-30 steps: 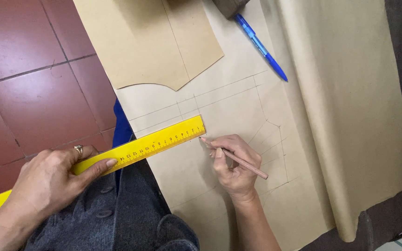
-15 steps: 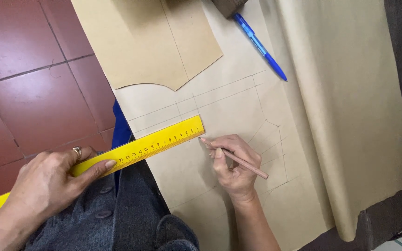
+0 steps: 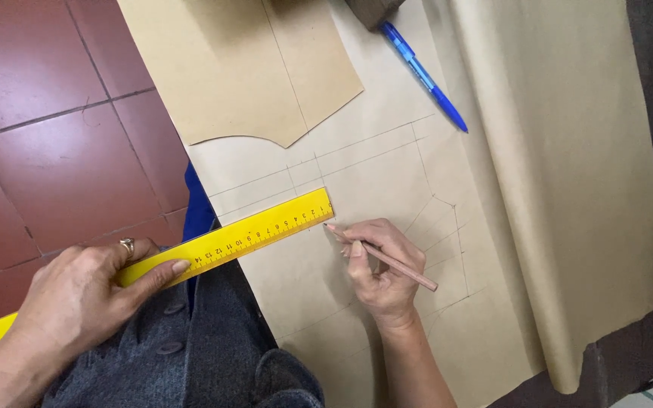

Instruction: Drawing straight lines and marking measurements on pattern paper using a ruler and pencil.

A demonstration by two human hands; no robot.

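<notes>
Our right hand (image 3: 378,264) is pinched shut around a wooden pencil (image 3: 387,259), thumb and forefinger close to the tip, and that tip sits on the brown pattern paper (image 3: 387,170) just off the near end of the yellow ruler (image 3: 228,242). Our left hand (image 3: 77,298) is clamped over the ruler's middle, fingers folded across its top face and thumb under, so one end lies on the paper while the rest juts out over our grey coat (image 3: 190,355) and the red tiled floor (image 3: 39,113). We judge this to be the marking step: ruler laid between the drawn pencil lines, pencil poised at its end. What comes next asks for the left hand pressing the ruler flat and the tip hugging the edge. Further off, a cut card template (image 3: 243,68) lies above, and a blue pen (image 3: 423,75) rests near the paper's fold.
</notes>
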